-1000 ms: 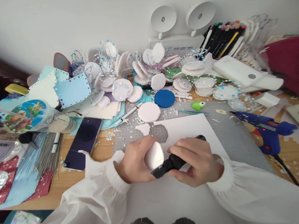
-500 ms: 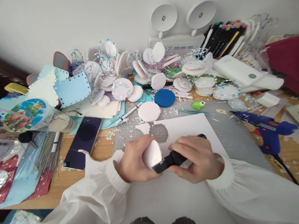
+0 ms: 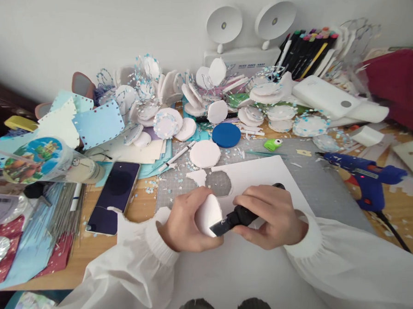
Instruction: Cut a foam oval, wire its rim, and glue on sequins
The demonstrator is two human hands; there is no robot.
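My left hand (image 3: 187,222) is closed around a white foam disc (image 3: 208,214), held tilted on edge above the white sheet. In my right hand (image 3: 267,216) is a black utility knife (image 3: 242,215), its wide dark blade lying against the disc's lower right edge. Beneath both hands lies a white foam sheet (image 3: 266,172) with a round cut-out at its far left part. A small torn white scrap (image 3: 196,177) sits beside that hole. Just beyond are another white foam disc (image 3: 205,154) and a round blue lid (image 3: 226,135).
A grey cutting mat (image 3: 328,189) lies under the sheet. On the right is a blue glue gun (image 3: 365,174) with its cord. A phone (image 3: 113,196) and a plastic cup (image 3: 54,158) are on the left. Several decorated foam discs (image 3: 165,124) are piled along the back near a two-headed lamp (image 3: 223,25).
The knife blade has shifted slightly along the disc's edge, and the disc is turned a little. Both hands stay in nearly the same place. The whole view has moved slightly.
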